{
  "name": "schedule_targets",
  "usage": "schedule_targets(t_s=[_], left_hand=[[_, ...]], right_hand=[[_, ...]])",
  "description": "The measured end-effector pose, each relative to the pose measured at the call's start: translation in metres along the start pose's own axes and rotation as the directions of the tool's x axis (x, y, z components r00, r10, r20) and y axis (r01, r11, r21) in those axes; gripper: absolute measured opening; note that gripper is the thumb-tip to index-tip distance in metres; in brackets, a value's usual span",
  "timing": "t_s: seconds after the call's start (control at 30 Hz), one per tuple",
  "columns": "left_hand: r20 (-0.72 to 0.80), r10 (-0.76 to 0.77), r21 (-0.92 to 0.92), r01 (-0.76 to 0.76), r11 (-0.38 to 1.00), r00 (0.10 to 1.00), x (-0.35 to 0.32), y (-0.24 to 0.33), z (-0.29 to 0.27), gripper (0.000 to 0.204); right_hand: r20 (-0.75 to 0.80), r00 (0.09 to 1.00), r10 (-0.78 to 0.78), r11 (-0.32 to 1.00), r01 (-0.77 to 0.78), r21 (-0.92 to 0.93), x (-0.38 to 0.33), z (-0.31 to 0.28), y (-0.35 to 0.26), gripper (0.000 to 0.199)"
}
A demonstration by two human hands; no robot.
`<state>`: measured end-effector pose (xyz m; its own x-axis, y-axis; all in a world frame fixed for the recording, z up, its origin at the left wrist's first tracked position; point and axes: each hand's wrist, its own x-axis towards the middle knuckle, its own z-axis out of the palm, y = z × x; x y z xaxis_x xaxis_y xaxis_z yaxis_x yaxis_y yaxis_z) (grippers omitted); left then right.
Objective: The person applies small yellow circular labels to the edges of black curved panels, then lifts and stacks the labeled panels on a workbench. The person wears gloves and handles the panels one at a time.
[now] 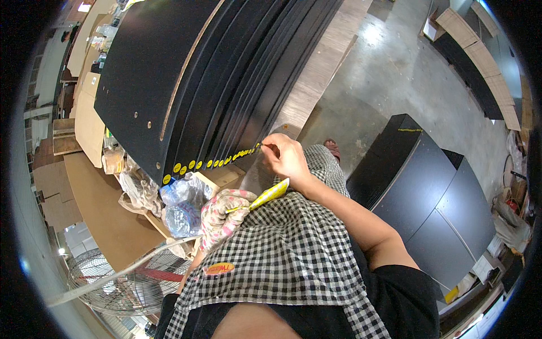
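A row of upright black panels point(152, 73) stands in front of me, packed side by side. Small round yellow stickers point(199, 164) run along their near lower corners, one after another. At the right end of that row is my right hand point(287, 159), bare, with thumb and forefinger pinched close to the last visible sticker. Whatever lies between those fingertips is too small to make out. My left hand point(224, 213) wears a pale glove with pink spots and is closed on a yellow sticker sheet point(272, 193), held tilted in front of my checked apron point(282, 243).
Clear plastic wrapping point(183, 214) and cardboard point(107, 217) lie at the left, above a wire-caged fan point(113, 279). A wooden board point(316, 85) borders the panels' right side. More black panels point(423, 198) stand on the concrete floor point(389, 73) at right.
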<state>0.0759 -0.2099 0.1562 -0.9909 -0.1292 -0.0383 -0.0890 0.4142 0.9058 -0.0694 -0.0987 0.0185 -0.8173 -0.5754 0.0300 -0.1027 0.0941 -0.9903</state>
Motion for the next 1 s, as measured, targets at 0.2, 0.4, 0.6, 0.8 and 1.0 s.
schedule_targets(t_s=[0.2,0.4,0.6,0.8,1.0], left_hand=[[0.025,-0.019,0.019,0.019,1.0,1.0,0.0,0.0,0.0,0.009],[0.026,-0.012,0.046,0.011,0.999,1.0,0.003,0.0,0.002,0.006],[0.028,-0.027,0.052,0.025,0.998,0.999,0.003,0.002,0.001,0.005],[0.045,-0.017,0.033,0.016,0.999,0.999,0.002,0.0,0.0,0.007],[0.057,-0.021,0.043,0.019,0.999,0.998,0.001,-0.001,0.0,0.008]], right_hand=[[0.0,1.0,-0.007,1.0,0.007,0.0,0.004,0.006,0.001,0.008],[0.037,0.997,-0.069,0.997,0.07,-0.038,0.008,0.007,0.007,0.008],[0.051,0.987,-0.155,0.985,0.159,-0.069,0.003,-0.002,0.005,0.006],[0.104,0.975,-0.198,0.977,0.204,-0.06,0.0,-0.008,0.001,0.007],[0.171,0.961,-0.216,0.971,0.23,-0.07,0.006,-0.007,0.001,0.008]])
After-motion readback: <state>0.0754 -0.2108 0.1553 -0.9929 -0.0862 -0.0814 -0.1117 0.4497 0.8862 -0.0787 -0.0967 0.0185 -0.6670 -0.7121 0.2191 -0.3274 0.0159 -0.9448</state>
